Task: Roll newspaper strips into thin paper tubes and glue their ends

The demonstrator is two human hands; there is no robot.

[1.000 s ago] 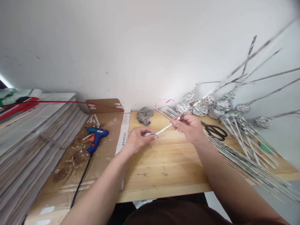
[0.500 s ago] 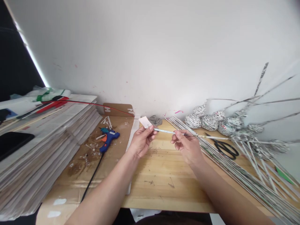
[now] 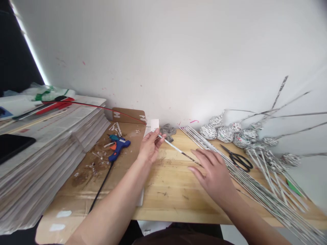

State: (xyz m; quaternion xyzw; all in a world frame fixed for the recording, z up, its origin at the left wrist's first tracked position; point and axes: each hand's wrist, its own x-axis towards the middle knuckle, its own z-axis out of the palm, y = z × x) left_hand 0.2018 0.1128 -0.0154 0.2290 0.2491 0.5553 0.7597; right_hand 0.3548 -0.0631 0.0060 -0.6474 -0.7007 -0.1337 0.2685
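Note:
My left hand (image 3: pixel 150 146) pinches one end of a thin rolled-paper stick (image 3: pixel 174 146), which slants down to the right over the wooden table. A small pale paper piece (image 3: pixel 154 124) rises behind its fingertips. My right hand (image 3: pixel 211 168) is spread palm down across the lower part of the stick, thumb and fingers apart. Whether it touches the stick is hard to tell.
A blue glue gun (image 3: pixel 119 148) lies on cardboard (image 3: pixel 122 180) at the left, beside a tall newspaper stack (image 3: pixel 56 156). Black scissors (image 3: pixel 240 160), a bundle of paper sticks (image 3: pixel 263 190) and woven paper shapes (image 3: pixel 224 132) occupy the right side.
My right hand has opened from its pinch and moved down and right. The stick now tilts downward to the right. My left hand still holds its end, slightly farther left, and the view has shifted.

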